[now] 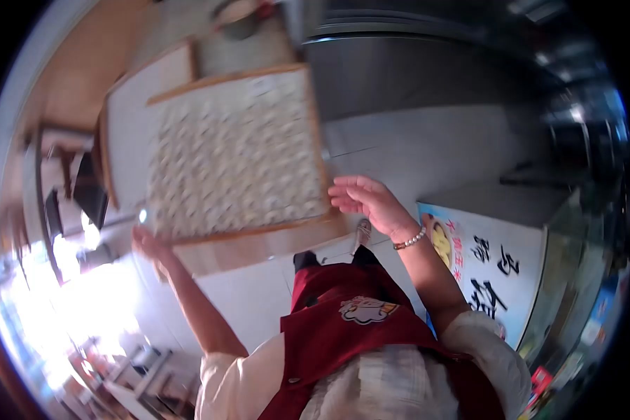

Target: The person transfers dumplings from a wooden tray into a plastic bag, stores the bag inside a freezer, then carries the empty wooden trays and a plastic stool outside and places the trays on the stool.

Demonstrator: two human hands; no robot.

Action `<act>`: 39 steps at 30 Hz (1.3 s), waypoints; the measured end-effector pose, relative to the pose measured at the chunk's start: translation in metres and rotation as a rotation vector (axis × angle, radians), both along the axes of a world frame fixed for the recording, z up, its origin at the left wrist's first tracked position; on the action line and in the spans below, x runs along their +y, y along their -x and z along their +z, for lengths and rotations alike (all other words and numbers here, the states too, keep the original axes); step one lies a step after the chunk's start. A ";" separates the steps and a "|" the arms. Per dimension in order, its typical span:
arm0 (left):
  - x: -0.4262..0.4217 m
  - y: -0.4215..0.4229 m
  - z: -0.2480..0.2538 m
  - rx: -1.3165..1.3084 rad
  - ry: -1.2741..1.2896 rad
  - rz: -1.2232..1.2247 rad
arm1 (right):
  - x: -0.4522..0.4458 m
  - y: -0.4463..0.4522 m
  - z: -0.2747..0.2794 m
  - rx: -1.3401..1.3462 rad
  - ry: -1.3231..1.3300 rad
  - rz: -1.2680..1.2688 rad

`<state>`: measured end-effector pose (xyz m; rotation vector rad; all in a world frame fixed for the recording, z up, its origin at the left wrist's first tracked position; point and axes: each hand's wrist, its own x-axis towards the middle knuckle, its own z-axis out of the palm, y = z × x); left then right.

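Note:
A large wooden-edged tray (pixel 259 225) lies on the table, covered with several rows of small pale dumpling-like pieces (pixel 234 157). My left hand (pixel 149 246) is at the tray's near left corner, blurred, and its finger positions are hard to make out. Beside the tray's right edge is my right hand (pixel 362 198), palm partly facing the tray, fingers stretched out and holding nothing. A beaded bracelet (pixel 409 239) circles the right wrist. Whether either hand touches the tray is unclear.
A second pale board (pixel 129 133) lies left of the tray, partly under it. A round pot (pixel 239 19) stands at the back of the table (pixel 168 42). To the right is a printed sign panel (pixel 497 266). Stools (pixel 136 371) stand at the lower left.

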<state>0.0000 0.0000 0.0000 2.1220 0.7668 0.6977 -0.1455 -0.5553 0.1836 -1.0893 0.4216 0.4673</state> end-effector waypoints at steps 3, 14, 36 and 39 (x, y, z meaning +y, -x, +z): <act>-0.204 0.095 0.139 0.060 -0.186 -0.185 | -0.100 0.042 0.095 -0.357 0.575 -0.144; -0.600 0.081 0.204 -0.098 0.073 -0.963 | -0.376 0.168 0.248 -1.074 1.743 -0.374; -1.326 -0.021 0.110 0.166 -0.264 -2.261 | -0.899 0.096 0.193 -0.718 1.869 -0.879; -1.440 -0.007 0.109 0.251 -0.210 -2.317 | -0.926 0.106 0.132 -0.511 1.404 -1.262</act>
